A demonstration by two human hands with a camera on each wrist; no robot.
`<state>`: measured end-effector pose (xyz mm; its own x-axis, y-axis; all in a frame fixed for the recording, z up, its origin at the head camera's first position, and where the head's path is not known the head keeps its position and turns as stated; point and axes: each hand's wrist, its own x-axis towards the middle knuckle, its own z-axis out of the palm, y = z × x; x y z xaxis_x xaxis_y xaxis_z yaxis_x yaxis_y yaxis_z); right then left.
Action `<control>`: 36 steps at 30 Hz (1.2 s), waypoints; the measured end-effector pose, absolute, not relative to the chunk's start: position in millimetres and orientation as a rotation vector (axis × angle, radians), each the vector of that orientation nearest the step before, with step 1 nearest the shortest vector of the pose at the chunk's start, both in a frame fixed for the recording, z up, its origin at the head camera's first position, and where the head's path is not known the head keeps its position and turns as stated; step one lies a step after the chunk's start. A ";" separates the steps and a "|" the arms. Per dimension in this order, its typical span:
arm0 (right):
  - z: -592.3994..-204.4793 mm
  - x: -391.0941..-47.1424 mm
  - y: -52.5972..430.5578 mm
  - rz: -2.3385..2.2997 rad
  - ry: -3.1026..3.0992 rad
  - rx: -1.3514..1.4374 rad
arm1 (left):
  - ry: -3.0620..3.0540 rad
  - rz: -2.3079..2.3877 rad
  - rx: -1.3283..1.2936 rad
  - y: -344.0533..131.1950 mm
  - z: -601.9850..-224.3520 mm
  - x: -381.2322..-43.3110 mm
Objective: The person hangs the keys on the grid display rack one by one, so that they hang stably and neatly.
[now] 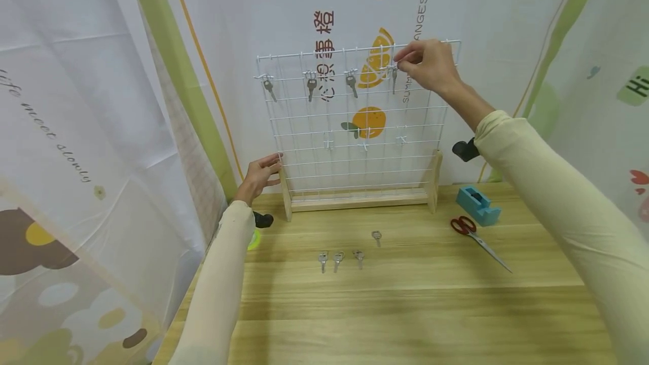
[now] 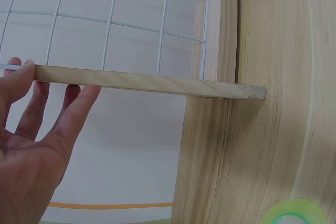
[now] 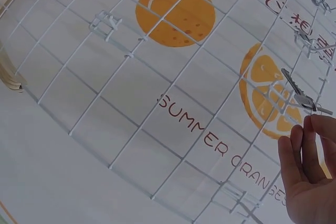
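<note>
A white wire grid rack [image 1: 355, 172] on wooden feet stands on the table. My left hand [image 1: 261, 174] steadies its left wooden upright [image 2: 152, 82], thumb on one side and fingertips on the other. At the upper right, my right hand [image 1: 431, 63] pinches the ring of a key [image 1: 394, 79], which hangs at a hook in the right wrist view, blade pointing away from the fingers. To its left along the upper row hang three more keys: one key [image 1: 351, 84], another key [image 1: 311, 89] and a leftmost key [image 1: 269, 89].
Several loose keys lie in front of the rack, among them one key [image 1: 377, 237]. Bare hooks [image 1: 364, 145] sit lower on the grid. Red-handled scissors [image 1: 474, 235] and a blue tape dispenser [image 1: 478, 205] lie at the right. A green-yellow tape roll [image 2: 296, 212] is near the left foot.
</note>
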<state>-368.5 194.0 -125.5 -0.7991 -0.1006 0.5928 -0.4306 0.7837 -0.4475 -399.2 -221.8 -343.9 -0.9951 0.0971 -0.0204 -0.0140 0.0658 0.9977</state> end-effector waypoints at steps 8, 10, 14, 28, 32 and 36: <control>-130.2 -377.8 193.2 0.777 -2.426 0.374 | 2.216 2.110 0.069 -221.1 -353.3 -405.9; -130.2 -378.6 193.3 0.772 -2.425 0.373 | 2.239 2.106 0.077 -220.7 -355.6 -407.9; -129.6 -378.1 194.2 0.762 -2.422 0.368 | 2.278 2.085 0.102 -220.2 -356.2 -409.5; -134.4 -361.6 201.5 0.776 -2.414 0.434 | 2.263 2.095 0.113 -222.7 -355.1 -408.1; -142.6 -353.3 203.3 0.780 -2.401 0.488 | 2.271 2.099 0.116 -224.4 -355.6 -408.6; -156.6 -345.9 206.0 0.774 -2.408 0.528 | 2.282 2.092 0.113 -225.2 -356.0 -408.7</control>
